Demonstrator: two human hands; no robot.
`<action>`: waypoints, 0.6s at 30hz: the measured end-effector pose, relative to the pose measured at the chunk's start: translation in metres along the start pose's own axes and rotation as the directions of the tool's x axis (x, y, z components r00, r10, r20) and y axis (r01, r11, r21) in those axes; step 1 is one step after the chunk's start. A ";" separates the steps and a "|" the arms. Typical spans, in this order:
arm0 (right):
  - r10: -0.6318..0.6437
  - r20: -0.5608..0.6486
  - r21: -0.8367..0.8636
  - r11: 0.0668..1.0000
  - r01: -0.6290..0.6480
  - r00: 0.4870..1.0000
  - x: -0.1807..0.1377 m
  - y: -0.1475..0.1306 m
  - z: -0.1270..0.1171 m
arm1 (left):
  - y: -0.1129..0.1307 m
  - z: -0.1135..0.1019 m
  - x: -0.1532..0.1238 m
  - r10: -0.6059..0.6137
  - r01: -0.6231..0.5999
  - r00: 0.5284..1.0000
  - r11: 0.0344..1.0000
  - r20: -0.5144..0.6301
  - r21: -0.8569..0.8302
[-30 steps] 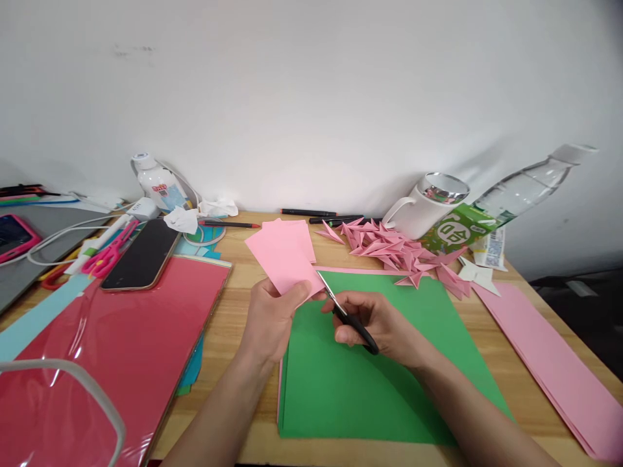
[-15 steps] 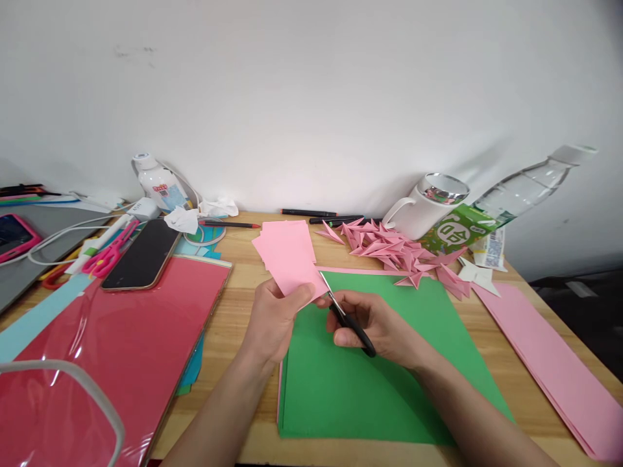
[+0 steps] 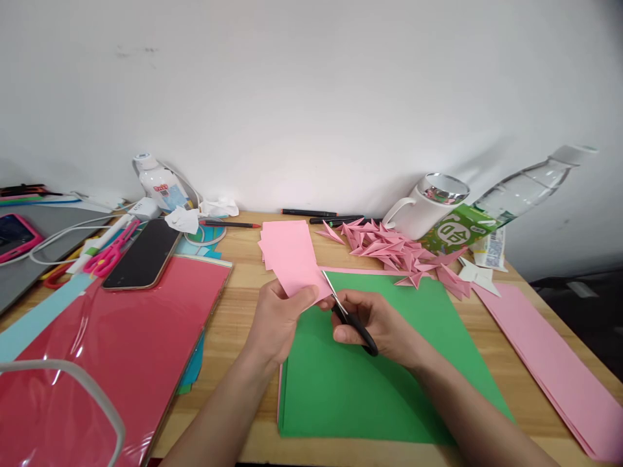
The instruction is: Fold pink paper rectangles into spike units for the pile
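A piece of pink paper [image 3: 298,279] is pinched in my left hand [image 3: 280,318], thumb on top and fingers beneath. My right hand [image 3: 374,324] grips black-handled scissors [image 3: 351,321], their metal blades pointing up and left at the paper's right edge. One blade lies along that edge; whether the other is under the paper is hidden. Behind the held piece lies a small stack of pink paper pieces [image 3: 292,237]. Both hands are above a large green sheet [image 3: 384,395], with pink paper showing at its edges.
A heap of folded pink paper pieces [image 3: 384,246] lies near the wall, by a white mug [image 3: 421,207], a green box [image 3: 455,230] and a clear bottle [image 3: 530,185]. Long pink strips [image 3: 545,363] lie right. Leftward are a phone [image 3: 143,256], pink scissors [image 3: 111,253] and a red plastic-covered pack [image 3: 121,344].
The held pink paper and the scissors have shifted slightly to the right, both hands still gripping them. The rest of the desk looks the same.
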State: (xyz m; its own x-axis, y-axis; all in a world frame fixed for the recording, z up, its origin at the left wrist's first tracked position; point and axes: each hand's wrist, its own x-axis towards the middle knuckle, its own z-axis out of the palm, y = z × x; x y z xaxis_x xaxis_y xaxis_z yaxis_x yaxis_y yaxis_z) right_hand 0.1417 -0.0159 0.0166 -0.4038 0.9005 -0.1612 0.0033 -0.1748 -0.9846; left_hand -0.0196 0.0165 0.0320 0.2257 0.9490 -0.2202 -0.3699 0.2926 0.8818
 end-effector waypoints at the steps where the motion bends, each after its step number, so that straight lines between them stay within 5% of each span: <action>1: 0.006 -0.005 0.000 1.000 -0.006 1.000 0.000 0.000 0.000 | 0.000 0.000 0.000 -0.001 0.001 1.000 1.000 -0.001 -0.005; 12: 0.036 -0.064 -0.032 0.999 -0.038 0.997 -0.001 -0.001 0.001 | 0.000 -0.002 -0.001 -0.004 0.004 0.999 1.000 0.044 -0.004; 18: 0.009 0.016 -0.015 1.000 -0.009 1.000 -0.001 -0.004 -0.001 | 0.001 0.000 -0.001 -0.012 0.011 0.999 1.000 0.048 0.010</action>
State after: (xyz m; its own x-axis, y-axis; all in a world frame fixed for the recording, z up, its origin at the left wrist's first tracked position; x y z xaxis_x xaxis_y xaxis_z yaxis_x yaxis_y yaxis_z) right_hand 0.1431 -0.0160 0.0209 -0.4181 0.8926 -0.1688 0.0207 -0.1763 -0.9841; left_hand -0.0206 0.0158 0.0335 0.2730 0.9388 -0.2103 -0.3584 0.3021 0.8834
